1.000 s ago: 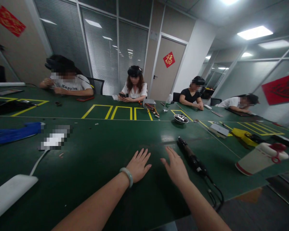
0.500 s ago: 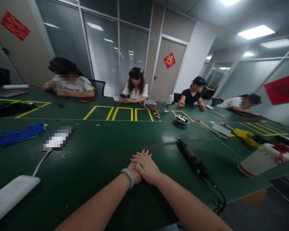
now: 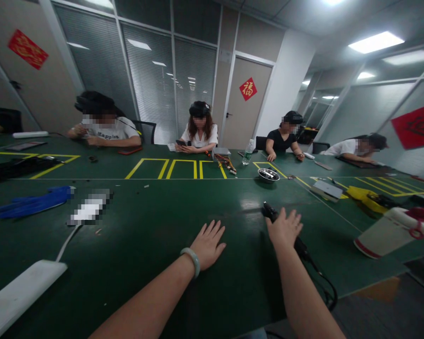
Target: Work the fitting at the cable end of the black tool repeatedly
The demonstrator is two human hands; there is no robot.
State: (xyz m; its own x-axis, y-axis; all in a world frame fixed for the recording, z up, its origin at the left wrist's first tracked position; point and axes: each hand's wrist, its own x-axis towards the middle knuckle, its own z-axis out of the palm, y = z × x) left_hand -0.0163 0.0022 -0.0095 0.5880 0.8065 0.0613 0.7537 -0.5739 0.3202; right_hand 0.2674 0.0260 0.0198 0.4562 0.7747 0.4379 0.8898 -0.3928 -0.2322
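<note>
My left hand, with a pale green bangle at its wrist, rests on the green tabletop with its fingers stretched out. It holds nothing. To its right, my right hand is over a black electric screwdriver with a cord trailing toward the table's near edge. Its fingers are spread rather than wrapped round the tool. The hand hides the middle of the screwdriver; the tip shows past the thumb. Whether the palm touches the tool I cannot tell.
At left lie a white power strip, a pixelated phone-like item and a blue glove. A metal bowl and a water bottle stand ahead. A white tumbler is at right. Several people sit across the table.
My hands, clasped one over the other before, have come apart. The right hand has moved right, over the electric screwdriver; the left lies flat near where it was.
</note>
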